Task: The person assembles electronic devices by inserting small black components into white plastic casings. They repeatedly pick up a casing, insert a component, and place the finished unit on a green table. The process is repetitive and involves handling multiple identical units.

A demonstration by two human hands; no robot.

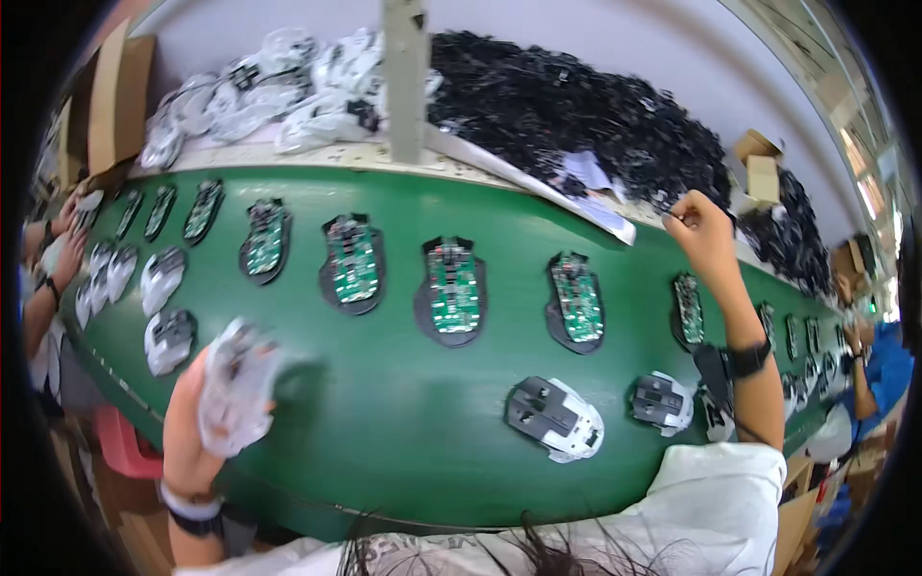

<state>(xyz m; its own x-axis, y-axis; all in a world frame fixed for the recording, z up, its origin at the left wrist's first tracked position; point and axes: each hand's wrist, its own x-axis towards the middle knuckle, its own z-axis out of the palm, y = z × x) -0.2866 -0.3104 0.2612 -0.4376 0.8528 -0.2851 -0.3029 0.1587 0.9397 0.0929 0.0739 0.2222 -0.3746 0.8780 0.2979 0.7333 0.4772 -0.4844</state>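
My left hand (197, 422) grips a white mouse shell (235, 384), blurred, held just above the near edge of the green conveyor belt (403, 413). My right hand (701, 235) is stretched to the far side of the belt, its fingers pinched together at the edge of a heap of small black parts (576, 106); whether it holds one I cannot tell. Between my hands, mouse bases with green circuit boards (451, 288) lie in a row. Two assembled white and grey mice (557, 418) (661, 401) lie nearer to me.
A grey upright post (405, 77) stands at the belt's far edge. Bagged white shells (288, 86) are piled behind it. Cardboard boxes (759, 168) sit at the right. Other people's hands (58, 259) work at the left, and a person in blue (879, 374) at the right.
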